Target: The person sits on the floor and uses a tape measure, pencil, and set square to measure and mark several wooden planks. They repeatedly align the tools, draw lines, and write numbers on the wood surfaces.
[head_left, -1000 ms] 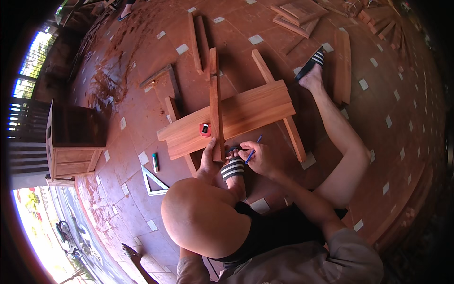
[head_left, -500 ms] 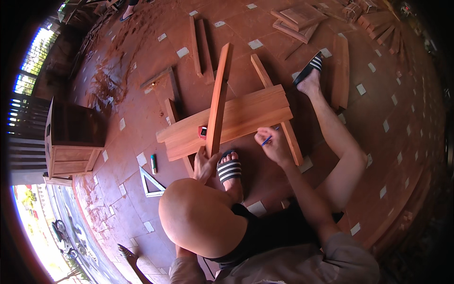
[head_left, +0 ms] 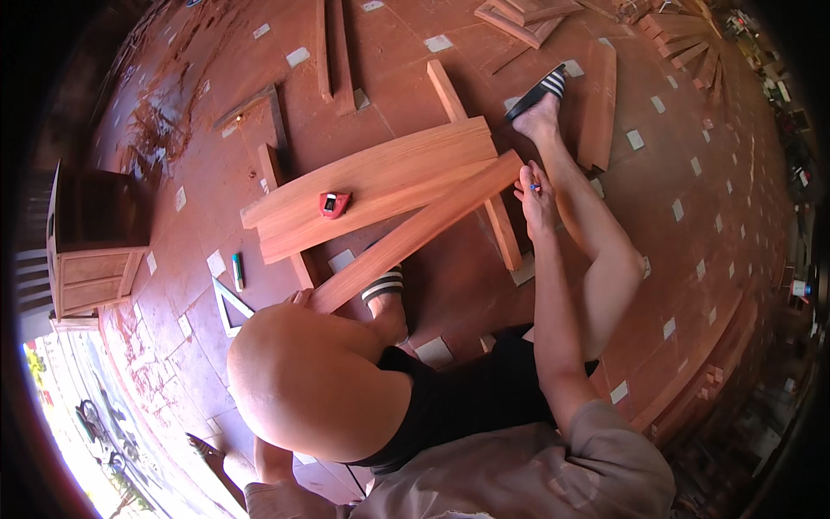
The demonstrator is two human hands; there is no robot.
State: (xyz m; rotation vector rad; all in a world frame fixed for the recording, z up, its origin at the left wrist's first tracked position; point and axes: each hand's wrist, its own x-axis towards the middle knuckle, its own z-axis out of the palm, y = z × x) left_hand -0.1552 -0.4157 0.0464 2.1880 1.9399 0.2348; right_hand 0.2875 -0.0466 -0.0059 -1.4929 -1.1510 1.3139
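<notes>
One plank (head_left: 406,238) slants over the striped sandal (head_left: 385,281); right fingers (head_left: 525,179) grip a blue pen (head_left: 534,187) by the wood's far end; whether left fingers (head_left: 302,296) grip, I can't tell; positioning, seemingly, next needing steadiness

Long reddish plank (head_left: 419,231) slanting diagonally; blue pen (head_left: 535,187) mostly hidden

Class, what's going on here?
A person is handling a wooden plank. The left hand, mostly hidden behind the knee, is at its near end; the right hand holds a blue pen beside the far end. A red tape measure rests on wide boards laid across two wooden bars.
</notes>
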